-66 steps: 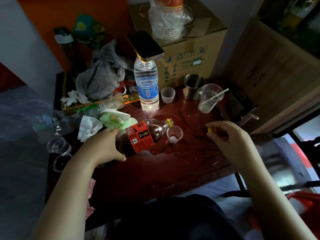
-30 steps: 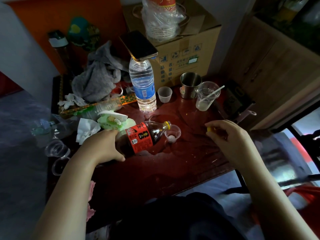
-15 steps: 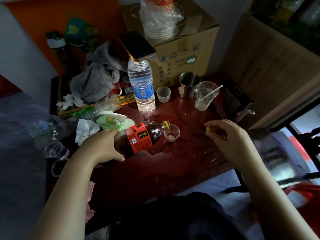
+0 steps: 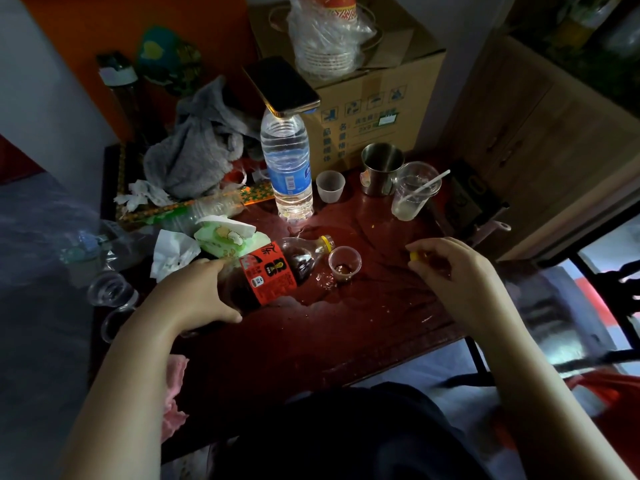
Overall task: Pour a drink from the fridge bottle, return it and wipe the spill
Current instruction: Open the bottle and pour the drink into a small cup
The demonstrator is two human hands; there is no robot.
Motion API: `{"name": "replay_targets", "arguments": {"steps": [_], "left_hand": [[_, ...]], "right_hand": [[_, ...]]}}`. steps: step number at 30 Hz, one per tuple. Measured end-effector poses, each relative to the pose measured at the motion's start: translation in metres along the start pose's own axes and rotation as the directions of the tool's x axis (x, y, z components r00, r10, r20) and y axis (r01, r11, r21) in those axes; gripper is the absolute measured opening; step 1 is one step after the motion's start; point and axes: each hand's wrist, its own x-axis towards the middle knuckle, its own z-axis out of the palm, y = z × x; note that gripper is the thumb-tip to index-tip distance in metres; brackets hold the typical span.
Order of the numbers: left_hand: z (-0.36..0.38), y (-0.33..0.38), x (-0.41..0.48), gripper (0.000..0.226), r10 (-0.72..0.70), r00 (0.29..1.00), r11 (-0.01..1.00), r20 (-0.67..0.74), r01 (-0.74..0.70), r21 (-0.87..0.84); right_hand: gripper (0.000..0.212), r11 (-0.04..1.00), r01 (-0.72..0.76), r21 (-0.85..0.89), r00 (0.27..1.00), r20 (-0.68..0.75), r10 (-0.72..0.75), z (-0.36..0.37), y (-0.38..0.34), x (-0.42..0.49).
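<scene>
Wet red surface [image 4: 346, 336] | left grip [image 4: 194, 292] holds red-labelled plastic bottle [image 4: 270, 271] tipped at small clear cup [image 4: 344, 264] | right grip [image 4: 457, 275] pinches yellow cap [image 4: 414, 255] | return, wipe pending.

Dim overall. A glare spot lights the desk [image 4: 346, 327] beyond the left hand [image 4: 194, 292]; the edges smear and warp.

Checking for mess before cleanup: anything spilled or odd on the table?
Yes. A wet puddle lies on the red table beside the small cup. A phone balances precariously atop the water bottle.
</scene>
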Motion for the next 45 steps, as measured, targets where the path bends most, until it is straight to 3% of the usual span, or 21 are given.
{"name": "replay_targets", "arguments": {"steps": [15, 22, 30, 38, 45], "left_hand": [[0.007, -0.006, -0.009, 0.081, 0.005, 0.999, 0.988, -0.037, -0.011, -0.155], [0.011, 0.006, -0.015, 0.097, 0.072, 0.992, 0.95, -0.105, -0.101, -0.297], [0.018, 0.023, -0.034, 0.087, 0.132, 0.967, 0.854, -0.218, -0.223, -0.471], [0.025, 0.032, -0.055, 0.082, 0.028, 0.971, 0.847, -0.238, -0.15, -0.51], [0.036, 0.058, -0.093, 0.08, -0.143, 0.951, 0.818, -0.274, -0.042, -0.573]], "right_hand": [[0.021, 1.0, 0.024, 0.005, 0.999, 0.029, -0.024, 0.002, -0.012, 0.003], [0.023, 0.992, 0.126, 0.011, 0.991, 0.032, -0.126, -0.001, -0.037, 0.024], [0.024, 0.961, 0.16, 0.224, 0.986, 0.006, -0.165, -0.001, -0.066, 0.045], [0.022, 0.912, 0.157, 0.38, 0.963, 0.148, -0.227, 0.0, -0.071, 0.058], [0.025, 0.837, 0.152, 0.526, 0.871, 0.328, -0.365, -0.017, -0.068, 0.067]]}}
